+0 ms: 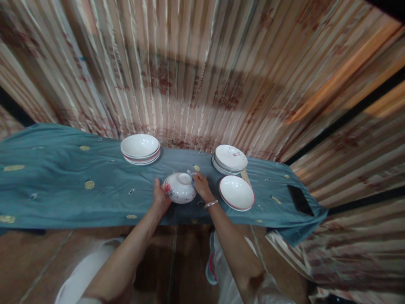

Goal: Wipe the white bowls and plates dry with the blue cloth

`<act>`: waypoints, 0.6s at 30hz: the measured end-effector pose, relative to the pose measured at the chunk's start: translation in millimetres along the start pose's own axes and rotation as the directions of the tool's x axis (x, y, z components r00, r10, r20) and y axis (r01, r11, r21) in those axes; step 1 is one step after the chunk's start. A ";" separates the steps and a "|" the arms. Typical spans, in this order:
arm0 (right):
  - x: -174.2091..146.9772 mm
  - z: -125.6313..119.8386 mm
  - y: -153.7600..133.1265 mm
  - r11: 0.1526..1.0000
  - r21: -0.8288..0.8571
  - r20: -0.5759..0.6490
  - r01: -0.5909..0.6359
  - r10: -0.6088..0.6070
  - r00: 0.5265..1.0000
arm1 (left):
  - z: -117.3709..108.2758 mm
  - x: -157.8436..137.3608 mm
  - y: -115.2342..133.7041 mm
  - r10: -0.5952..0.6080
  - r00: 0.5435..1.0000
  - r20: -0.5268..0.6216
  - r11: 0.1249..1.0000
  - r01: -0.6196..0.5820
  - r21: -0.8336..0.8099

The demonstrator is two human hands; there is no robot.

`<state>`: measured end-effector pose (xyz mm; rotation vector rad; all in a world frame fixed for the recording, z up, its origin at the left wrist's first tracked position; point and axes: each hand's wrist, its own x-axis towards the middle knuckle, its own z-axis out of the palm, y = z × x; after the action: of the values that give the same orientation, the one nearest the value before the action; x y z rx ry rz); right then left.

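Note:
A white bowl [179,191] with a red floral pattern is turned upside down in front of me, its foot ring facing up. My left hand [162,198] grips its left side, thumb pointing up along the wall. At the bowl's right side, my right hand [201,185] is closed on a small pale cloth [191,173], pressed near the foot ring. A bracelet circles my right wrist. Just right of that hand stands a white bowl with a red rim [237,192], open side up.
A teal patterned cloth [60,181] covers the narrow table. Stacked white bowls [141,147] stand at the back left, stacked plates [230,158] at the back right. A black phone [300,200] lies near the right end. A pleated curtain [177,84] hangs behind the table.

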<state>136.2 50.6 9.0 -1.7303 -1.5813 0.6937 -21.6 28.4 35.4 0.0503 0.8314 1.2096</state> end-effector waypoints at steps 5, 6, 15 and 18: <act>-48.0 25.5 13.4 0.990 0.137 -0.245 0.025 0.009 0.969 | 2.5 -1.8 -0.6 0.014 1.000 -0.010 1.000 -0.014 0.009; -57.2 32.4 14.9 0.991 0.129 -0.261 0.042 -0.007 0.965 | 2.6 -1.6 -0.8 0.013 1.000 -0.014 1.000 -0.013 0.015; -125.2 80.6 -5.0 0.996 -0.041 -0.254 0.085 -0.092 0.963 | -0.5 0.7 -3.1 0.020 0.999 -0.027 1.000 -0.020 -0.013; -137.1 84.3 -15.1 0.977 -0.154 -0.207 0.146 -0.176 0.962 | -0.3 -1.3 -3.2 0.024 0.998 -0.050 0.999 -0.023 0.025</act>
<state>45.5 -73.9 -40.2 -1.6871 -1.6222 0.3075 -19.3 26.0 34.4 0.0500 0.8923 1.2272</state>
